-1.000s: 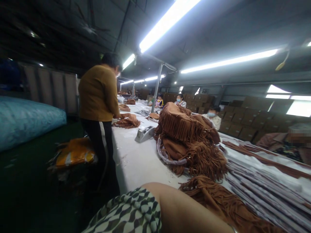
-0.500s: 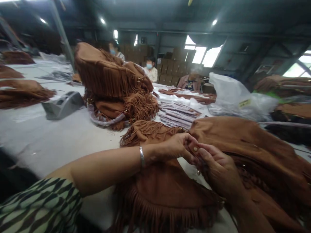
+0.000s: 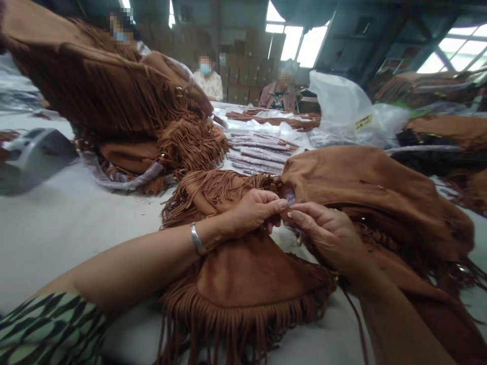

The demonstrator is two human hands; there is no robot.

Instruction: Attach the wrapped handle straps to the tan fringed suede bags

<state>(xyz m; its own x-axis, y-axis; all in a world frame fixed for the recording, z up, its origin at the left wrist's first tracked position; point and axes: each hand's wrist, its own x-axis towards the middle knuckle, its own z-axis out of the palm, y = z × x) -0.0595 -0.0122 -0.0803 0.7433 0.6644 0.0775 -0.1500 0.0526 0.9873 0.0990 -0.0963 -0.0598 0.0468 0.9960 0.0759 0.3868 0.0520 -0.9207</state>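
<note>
Above a brown fringed bag (image 3: 251, 274), my left hand (image 3: 258, 209) and my right hand (image 3: 327, 228) meet fingertip to fingertip. Both are closed in a pinch on a brown leather strap (image 3: 285, 215), mostly hidden by the fingers. A bit of clear plastic wrap (image 3: 290, 197) shows just behind the fingertips. Below them hangs a small metal clasp (image 3: 299, 238). The fringed bag lies flat on the white table (image 3: 140, 228), its fringe spread toward me. Another brown bag (image 3: 365, 177) lies right beside my right hand.
Stacked fringed bags (image 3: 114, 86) rise at the left, beside a grey tape dispenser (image 3: 41, 157). Plastic-wrapped straps (image 3: 262, 152) lie behind my hands. A white plastic bag (image 3: 342, 111) stands back right. Co-workers (image 3: 207, 83) sit across the table.
The view has come closer and turned slightly right. My left thumb now lies on top of the strap, and the round stud that showed between my fingers is covered.
</note>
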